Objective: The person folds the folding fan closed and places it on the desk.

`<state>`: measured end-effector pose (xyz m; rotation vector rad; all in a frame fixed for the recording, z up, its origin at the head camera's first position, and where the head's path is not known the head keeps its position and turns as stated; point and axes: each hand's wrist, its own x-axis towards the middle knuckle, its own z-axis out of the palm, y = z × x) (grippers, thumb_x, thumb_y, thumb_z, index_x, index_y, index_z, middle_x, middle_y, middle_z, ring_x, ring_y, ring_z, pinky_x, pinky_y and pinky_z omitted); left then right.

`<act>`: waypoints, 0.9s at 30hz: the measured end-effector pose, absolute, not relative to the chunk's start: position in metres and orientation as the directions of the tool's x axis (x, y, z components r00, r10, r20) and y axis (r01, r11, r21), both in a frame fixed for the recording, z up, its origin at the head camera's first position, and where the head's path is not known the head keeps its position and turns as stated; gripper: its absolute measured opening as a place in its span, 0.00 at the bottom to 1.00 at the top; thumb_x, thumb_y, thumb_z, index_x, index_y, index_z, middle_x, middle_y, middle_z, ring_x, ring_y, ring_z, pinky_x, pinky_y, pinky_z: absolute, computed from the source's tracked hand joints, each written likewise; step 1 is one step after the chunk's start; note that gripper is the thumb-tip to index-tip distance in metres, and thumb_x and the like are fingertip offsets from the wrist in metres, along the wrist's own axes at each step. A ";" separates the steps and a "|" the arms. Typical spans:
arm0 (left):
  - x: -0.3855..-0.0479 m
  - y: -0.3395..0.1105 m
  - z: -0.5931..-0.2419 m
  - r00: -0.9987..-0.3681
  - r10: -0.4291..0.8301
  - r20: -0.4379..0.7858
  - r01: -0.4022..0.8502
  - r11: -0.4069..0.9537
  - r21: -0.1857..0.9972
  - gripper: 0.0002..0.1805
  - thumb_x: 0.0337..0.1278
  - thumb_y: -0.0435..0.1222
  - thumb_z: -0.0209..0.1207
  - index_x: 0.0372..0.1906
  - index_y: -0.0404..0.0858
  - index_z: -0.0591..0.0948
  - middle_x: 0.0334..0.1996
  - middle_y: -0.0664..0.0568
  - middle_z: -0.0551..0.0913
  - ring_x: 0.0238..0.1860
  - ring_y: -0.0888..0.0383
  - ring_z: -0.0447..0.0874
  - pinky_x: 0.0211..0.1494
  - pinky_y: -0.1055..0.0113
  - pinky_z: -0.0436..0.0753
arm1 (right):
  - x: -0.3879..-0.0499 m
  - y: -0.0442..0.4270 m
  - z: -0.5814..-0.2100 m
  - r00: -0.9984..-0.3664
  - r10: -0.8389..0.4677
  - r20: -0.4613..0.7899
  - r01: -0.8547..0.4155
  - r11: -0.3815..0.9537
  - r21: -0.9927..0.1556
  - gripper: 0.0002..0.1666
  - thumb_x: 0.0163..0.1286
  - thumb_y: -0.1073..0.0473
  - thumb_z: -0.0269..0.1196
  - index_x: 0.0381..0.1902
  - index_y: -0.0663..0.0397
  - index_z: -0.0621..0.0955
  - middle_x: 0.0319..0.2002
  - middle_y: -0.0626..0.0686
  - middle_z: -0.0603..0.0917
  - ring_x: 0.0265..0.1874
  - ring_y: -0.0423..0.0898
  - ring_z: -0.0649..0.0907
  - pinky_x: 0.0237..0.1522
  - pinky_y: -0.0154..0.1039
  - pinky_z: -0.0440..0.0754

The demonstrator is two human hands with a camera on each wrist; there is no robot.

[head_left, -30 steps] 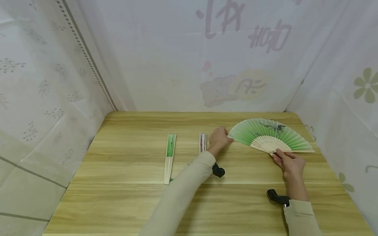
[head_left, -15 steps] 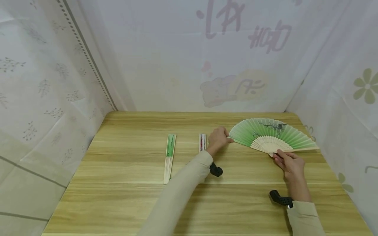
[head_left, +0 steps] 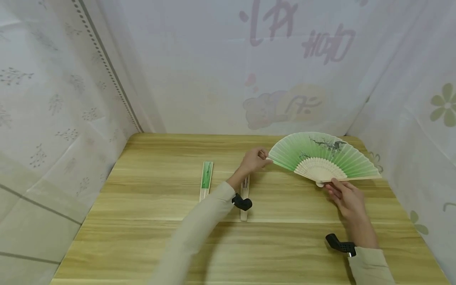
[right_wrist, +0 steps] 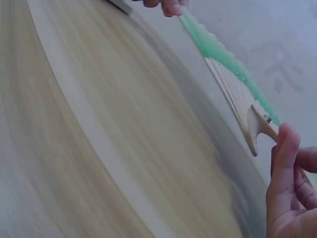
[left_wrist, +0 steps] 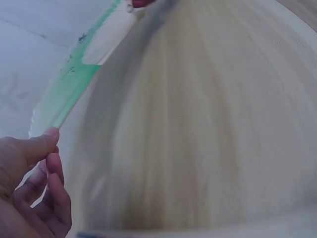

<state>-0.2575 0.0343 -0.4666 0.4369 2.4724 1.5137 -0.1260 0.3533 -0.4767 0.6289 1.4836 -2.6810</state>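
A green folding fan (head_left: 285,152) with a dark branch design and pale ribs is spread wide, tilted above the right side of the table. The left hand (head_left: 252,161) pinches its left outer edge between thumb and finger; the left wrist view shows the thumb (left_wrist: 47,141) on that edge. Near the pivot, the right hand (head_left: 352,201) grips the right outer rib, and the right wrist view shows this fan (right_wrist: 230,91) partly edge-on. A closed green fan (head_left: 206,174) lies left of the left arm. Another closed fan (head_left: 244,215) lies partly hidden under the left wrist.
The wooden table (head_left: 285,253) reaches back to a pale printed curtain (head_left: 199,79), with more curtain at both sides. A black wrist mount (head_left: 243,202) juts from the left wrist, and a second black mount (head_left: 340,244) from the right.
The left hand has shifted left with the fan's left edge. The spread fan has risen and opened slightly wider. The left forearm now covers the lower part of the closed green fan.
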 end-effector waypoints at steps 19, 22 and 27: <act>-0.220 -0.126 -0.439 -0.965 0.262 -0.016 0.012 0.105 0.994 0.11 0.68 0.34 0.65 0.46 0.34 0.76 0.41 0.47 0.78 0.27 0.56 0.74 0.33 0.62 0.77 | -0.159 0.242 -0.463 -0.988 -0.064 -0.141 0.154 -0.426 -0.891 0.07 0.77 0.66 0.60 0.39 0.57 0.85 0.35 0.54 0.88 0.30 0.44 0.88 0.31 0.32 0.84; -0.216 -0.144 -0.441 -0.974 0.226 0.001 0.024 0.099 0.995 0.13 0.68 0.35 0.65 0.49 0.33 0.76 0.41 0.46 0.77 0.27 0.58 0.74 0.32 0.64 0.77 | -0.165 0.226 -0.464 -0.988 -0.064 -0.141 0.155 -0.395 -0.906 0.06 0.76 0.64 0.62 0.39 0.56 0.85 0.36 0.54 0.88 0.31 0.44 0.88 0.31 0.33 0.84; -0.209 -0.163 -0.444 -0.984 0.179 0.000 0.016 0.090 0.996 0.14 0.69 0.35 0.65 0.49 0.31 0.75 0.41 0.47 0.76 0.30 0.57 0.76 0.35 0.64 0.78 | -0.170 0.203 -0.467 -0.988 -0.044 -0.150 0.155 -0.377 -0.913 0.05 0.73 0.61 0.66 0.41 0.58 0.84 0.41 0.56 0.87 0.33 0.46 0.88 0.34 0.36 0.86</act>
